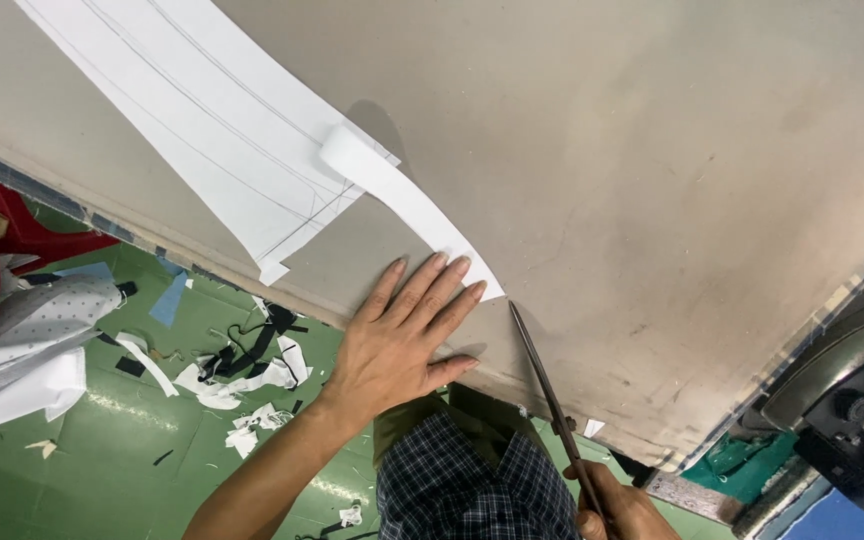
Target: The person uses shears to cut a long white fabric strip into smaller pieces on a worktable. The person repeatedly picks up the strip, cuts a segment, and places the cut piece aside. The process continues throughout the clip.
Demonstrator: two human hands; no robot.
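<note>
checked fabric [472, 490] is sitting lowest in frame, w/ right hand [624, 512] closing round scissors [550, 390], blades shut, pointing up the grey table [652, 150]. left hand [402, 335] is lying flat & open, fingertips pressing the white strip [407, 205] beside white marked cloth [202, 110].

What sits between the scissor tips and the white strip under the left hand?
Nothing visible. Bare grey table lies between the scissors, gripped in the right hand, and the near end of the white fabric strip. The left hand presses that end, beside the blades.
</note>
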